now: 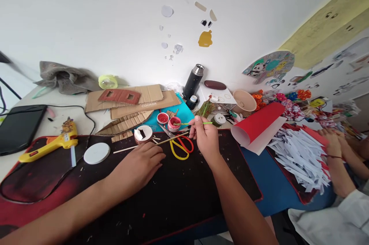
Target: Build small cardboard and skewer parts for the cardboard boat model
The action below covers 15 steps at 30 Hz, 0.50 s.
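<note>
- Green brush [207,123], slim: pinched between thumb and fingers of the right hand [205,135], tip reaching left to the paint jar's mouth.
- Red paint jar [173,129], uncapped: just left of the right fingertips. Advised: dip the tip only, then draw it against the rim to shed excess; a light touch should keep so small a jar from tipping.
- Left hand [145,162], palm down, fingers loosely curled: left of the right hand; whether it pinches anything cannot be told, the thumb being hidden.
- Wooden stick [173,138], thin: running from the left fingers toward the right hand. Best kept steady and low, away from the wet brush.
- Scissors [181,158], red and yellow handles: between the two hands, beneath the stick; a likely snag, better slid aside.
- White-topped pot [147,132]: just beyond the left knuckles; the left hand would do well to rise before shifting forward.
- White disc [97,153]: left of the left hand, lying flat.
- Dark mat [178,191]: under both hands; drips should be wiped promptly.
</note>
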Motion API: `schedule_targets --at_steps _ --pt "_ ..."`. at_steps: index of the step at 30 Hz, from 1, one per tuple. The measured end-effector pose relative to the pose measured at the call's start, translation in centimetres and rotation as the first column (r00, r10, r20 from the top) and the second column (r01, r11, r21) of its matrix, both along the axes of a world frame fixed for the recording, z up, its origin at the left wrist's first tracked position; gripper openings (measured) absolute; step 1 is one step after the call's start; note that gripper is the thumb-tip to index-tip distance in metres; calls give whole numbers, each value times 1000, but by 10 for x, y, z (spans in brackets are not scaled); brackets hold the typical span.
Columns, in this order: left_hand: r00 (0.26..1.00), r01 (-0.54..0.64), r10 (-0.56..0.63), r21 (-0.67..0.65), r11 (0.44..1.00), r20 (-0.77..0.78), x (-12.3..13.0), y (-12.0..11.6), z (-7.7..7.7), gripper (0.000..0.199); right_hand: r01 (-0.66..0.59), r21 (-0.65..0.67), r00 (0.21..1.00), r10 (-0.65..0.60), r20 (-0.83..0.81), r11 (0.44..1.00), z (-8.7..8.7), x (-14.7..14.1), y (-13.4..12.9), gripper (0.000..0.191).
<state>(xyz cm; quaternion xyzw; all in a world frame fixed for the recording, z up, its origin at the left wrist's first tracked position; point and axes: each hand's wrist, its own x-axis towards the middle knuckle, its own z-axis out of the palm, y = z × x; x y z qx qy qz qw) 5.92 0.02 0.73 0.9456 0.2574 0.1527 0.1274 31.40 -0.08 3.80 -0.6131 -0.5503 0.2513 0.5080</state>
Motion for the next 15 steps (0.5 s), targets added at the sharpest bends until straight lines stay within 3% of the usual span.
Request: schedule_targets --at_steps 3,6,12,15 --pt "998 -14 18 63 998 -67 -6 -14 -24 31 39 32 999 -39 14 999 0 0 -2 56" --pt "996 2 7 102 995 -85 -15 -17 -39 38 110 65 991 -104 -89 992 3 -1 -5 56" --pt "980 190 -177 148 971 -92 -33 -21 -36 45 139 85 934 -102 -344 987 7 -5 -27 51" --pt "982 188 -185 143 972 -35 -41 -28 -30 51 73 42 885 -45 -464 996 3 -10 -44 49"
